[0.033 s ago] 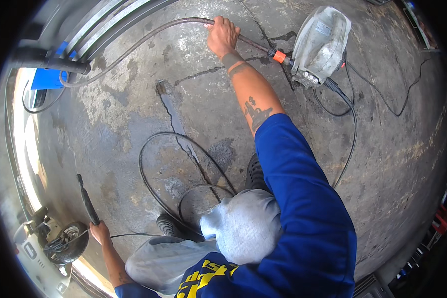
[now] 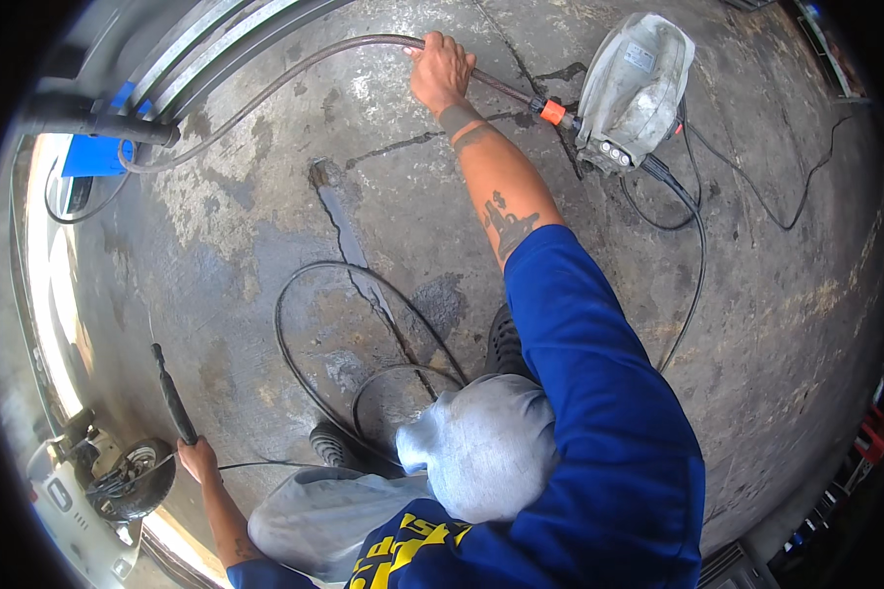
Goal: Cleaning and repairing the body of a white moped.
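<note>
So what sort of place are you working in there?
Probably a vehicle workshop or wash bay: there's a stained, cracked concrete floor, what looks like a pressure washer, and apparently a motor scooter at lower left.

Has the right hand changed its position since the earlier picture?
No, the right hand shows no visible shift; it stays left of the grey machine.

Brown hose (image 2: 373, 40), black spray lance (image 2: 174, 398)

Right of the grip of your right hand (image 2: 442, 74), the hose ran straight to its orange coupling (image 2: 552, 112); leftward, it arched away. The slim lance slanted forward from your left hand (image 2: 197, 460), tip farthest from you.
</note>
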Motion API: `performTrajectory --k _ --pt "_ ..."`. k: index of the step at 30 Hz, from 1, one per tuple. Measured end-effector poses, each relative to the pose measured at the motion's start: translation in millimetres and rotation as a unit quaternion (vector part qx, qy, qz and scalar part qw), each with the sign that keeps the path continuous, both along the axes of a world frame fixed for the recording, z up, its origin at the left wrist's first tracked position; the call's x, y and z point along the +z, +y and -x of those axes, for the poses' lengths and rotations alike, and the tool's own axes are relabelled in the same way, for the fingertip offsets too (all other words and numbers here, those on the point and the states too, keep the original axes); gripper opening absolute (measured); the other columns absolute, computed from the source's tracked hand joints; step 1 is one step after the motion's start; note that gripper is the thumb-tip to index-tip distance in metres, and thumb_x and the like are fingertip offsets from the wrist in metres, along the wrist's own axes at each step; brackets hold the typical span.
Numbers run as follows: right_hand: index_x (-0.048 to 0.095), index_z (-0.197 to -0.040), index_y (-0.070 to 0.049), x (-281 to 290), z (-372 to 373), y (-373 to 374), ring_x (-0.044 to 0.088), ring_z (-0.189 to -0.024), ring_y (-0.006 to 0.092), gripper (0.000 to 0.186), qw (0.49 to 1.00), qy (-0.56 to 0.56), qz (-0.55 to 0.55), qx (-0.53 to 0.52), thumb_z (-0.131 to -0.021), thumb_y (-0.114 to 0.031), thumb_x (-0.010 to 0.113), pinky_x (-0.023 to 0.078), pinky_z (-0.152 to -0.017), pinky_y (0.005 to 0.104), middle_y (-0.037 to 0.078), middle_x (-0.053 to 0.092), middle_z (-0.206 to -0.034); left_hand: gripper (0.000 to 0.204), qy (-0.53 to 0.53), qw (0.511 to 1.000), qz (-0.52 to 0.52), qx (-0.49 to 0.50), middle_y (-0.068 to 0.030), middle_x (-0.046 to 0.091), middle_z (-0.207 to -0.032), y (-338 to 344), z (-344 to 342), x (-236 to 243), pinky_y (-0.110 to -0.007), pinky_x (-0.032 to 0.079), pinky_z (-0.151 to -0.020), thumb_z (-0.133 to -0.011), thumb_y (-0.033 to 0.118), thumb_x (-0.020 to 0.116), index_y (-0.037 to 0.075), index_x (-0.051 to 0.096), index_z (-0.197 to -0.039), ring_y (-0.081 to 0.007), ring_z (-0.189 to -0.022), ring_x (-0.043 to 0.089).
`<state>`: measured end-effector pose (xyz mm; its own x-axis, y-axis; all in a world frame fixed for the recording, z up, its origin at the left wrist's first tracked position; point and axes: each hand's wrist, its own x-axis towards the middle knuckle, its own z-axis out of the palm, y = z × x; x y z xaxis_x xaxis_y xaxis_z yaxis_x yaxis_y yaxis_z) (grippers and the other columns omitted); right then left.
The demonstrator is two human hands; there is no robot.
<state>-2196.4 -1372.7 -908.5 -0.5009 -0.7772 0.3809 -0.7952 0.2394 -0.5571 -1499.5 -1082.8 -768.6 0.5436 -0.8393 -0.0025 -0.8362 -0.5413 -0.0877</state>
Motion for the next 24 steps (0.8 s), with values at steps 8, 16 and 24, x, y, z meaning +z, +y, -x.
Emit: performTrajectory --k 8,16,24 --pt "0.06 -0.101 -0.005 3.3 -1.2 0.9 0.055 -0.102 0.0305 0.026 1.0 -0.022 0.0 0.001 -0.092 -0.03 0.062 0.034 -0.092 0.0468 0.014 0.061 -0.103 0.037 0.017 0.999 -0.025 0.02 -0.0275 0.063 -0.1 0.1 -11.2 -2.1 -0.049 0.042 -0.09 -0.075 0.015 0.06 -0.007 0.058 -0.104 -0.0439 -0.101 0.059" --pt "0.059 -0.106 -0.006 5.1 3.3 2.5 0.055 -0.105 0.0311 0.028 1.0 -0.022 -0.002 0.002 -0.093 -0.031 0.061 0.033 -0.093 0.0474 0.015 0.062 -0.105 0.042 0.019 0.999 -0.017 0.018 -0.0281 0.062 -0.104 0.0 -12.6 -6.7 -0.048 0.041 -0.092 -0.075 0.015 0.059 -0.008 0.058 -0.11 -0.0436 -0.104 0.058" --pt "0.058 -0.112 -0.007 13.1 -5.0 -4.6 0.055 -0.108 0.0327 0.031 0.999 -0.044 -0.005 0.004 -0.093 -0.032 0.06 0.034 -0.094 0.0485 0.016 0.063 -0.108 0.042 0.017 1.0 -0.008 0.025 -0.0285 0.062 -0.102 5.7 -11.0 1.6 -0.048 0.042 -0.09 -0.075 0.015 0.058 -0.008 0.058 -0.11 -0.0443 -0.102 0.058"
